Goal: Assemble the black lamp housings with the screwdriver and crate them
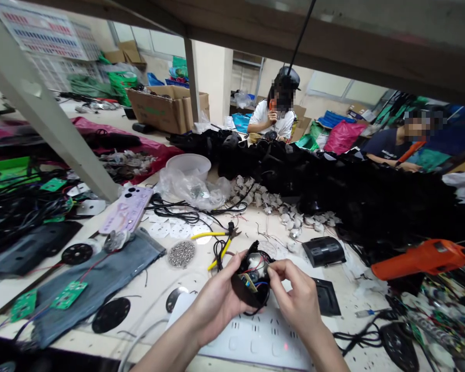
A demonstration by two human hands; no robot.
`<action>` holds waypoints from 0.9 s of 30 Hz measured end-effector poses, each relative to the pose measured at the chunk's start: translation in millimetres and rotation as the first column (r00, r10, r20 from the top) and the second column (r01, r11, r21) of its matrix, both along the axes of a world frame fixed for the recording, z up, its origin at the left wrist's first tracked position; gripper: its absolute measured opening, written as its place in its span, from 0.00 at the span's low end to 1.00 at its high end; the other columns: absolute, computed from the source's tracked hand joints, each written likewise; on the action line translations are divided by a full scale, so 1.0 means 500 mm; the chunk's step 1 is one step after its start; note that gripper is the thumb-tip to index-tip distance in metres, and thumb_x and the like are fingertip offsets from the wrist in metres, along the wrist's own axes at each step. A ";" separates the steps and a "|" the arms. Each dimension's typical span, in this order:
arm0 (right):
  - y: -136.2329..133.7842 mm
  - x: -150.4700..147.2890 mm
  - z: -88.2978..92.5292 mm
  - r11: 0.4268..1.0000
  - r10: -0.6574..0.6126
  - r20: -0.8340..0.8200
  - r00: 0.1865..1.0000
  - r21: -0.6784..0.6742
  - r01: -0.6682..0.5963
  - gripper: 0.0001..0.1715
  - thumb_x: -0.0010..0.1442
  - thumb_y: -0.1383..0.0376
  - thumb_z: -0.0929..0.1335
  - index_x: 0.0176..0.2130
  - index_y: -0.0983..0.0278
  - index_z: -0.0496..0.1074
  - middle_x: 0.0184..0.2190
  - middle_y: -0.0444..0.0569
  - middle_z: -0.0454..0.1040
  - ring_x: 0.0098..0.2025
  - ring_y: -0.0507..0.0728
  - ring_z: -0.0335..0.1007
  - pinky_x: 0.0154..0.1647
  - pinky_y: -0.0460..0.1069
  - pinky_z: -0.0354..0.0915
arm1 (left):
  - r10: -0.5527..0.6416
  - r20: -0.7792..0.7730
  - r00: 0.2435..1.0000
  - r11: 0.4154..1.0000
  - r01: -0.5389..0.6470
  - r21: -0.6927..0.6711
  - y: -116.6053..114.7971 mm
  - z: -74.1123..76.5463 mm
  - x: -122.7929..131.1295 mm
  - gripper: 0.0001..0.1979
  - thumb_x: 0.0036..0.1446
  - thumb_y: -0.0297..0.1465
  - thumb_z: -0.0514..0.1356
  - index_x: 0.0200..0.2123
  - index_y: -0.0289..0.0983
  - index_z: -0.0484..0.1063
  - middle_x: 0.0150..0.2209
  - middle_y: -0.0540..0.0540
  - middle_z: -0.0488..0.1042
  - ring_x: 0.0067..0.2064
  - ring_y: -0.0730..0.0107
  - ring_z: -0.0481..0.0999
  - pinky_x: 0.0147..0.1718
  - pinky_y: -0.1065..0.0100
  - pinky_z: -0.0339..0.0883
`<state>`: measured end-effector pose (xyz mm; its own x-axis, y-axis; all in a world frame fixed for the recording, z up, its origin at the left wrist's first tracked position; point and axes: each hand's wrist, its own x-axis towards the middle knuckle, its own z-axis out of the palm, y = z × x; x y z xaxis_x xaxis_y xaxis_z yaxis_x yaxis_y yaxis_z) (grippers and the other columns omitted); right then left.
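My left hand (213,305) is closed around an opened black plastic housing (245,293), held above a white power strip (236,341). Inside the housing I see a round silvery part (258,264), a small circuit board (250,282) and thin red and blue wires. My right hand (300,297) pinches with thumb and forefinger at the housing's right edge. Whatever sits between those fingertips is too small to make out. Just behind the housing lie yellow-handled cutters (227,242). To their left stands a clear round dish of small screws (182,253).
An orange power screwdriver (422,259) lies at right, near a black plastic cover (324,251). Black parts (372,191) are heaped across the back. A purple phone (127,209) and green circuit boards (68,294) lie at left. A shelf post (50,103) slants down there. Two people sit opposite.
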<state>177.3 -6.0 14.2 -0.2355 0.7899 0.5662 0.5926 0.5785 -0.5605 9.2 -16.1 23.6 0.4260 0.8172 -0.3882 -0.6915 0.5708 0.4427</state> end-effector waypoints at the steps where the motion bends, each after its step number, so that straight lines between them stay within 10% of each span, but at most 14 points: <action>1: 0.000 0.001 -0.002 1.000 0.005 0.002 1.000 0.003 -0.005 0.08 0.61 0.72 0.63 0.33 0.64 0.68 0.23 0.44 0.72 0.23 0.50 0.70 0.26 0.43 0.64 | -0.004 0.002 1.000 1.000 0.004 -0.006 0.001 0.000 0.000 0.14 0.65 0.40 0.51 0.50 0.40 0.63 0.43 0.40 0.74 0.36 0.61 0.76 0.28 0.60 0.73; 18: 0.002 0.021 -0.023 0.999 0.047 0.032 0.998 -0.007 -0.047 0.07 0.62 0.73 0.62 0.35 0.63 0.67 0.25 0.44 0.71 0.25 0.50 0.70 0.27 0.44 0.65 | -0.108 -0.006 0.994 0.993 0.108 -0.042 0.010 -0.009 0.003 0.18 0.63 0.41 0.53 0.48 0.34 0.65 0.42 0.37 0.72 0.36 0.59 0.75 0.31 0.58 0.72; 27: 0.003 0.027 0.013 0.991 0.043 0.078 0.996 -0.130 -0.033 0.17 0.62 0.71 0.63 0.51 0.64 0.63 0.30 0.46 0.69 0.30 0.53 0.69 0.32 0.48 0.68 | -0.082 -0.152 0.985 0.996 0.087 0.031 0.015 0.009 0.008 0.23 0.64 0.39 0.51 0.62 0.50 0.53 0.48 0.42 0.70 0.31 0.67 0.74 0.25 0.65 0.68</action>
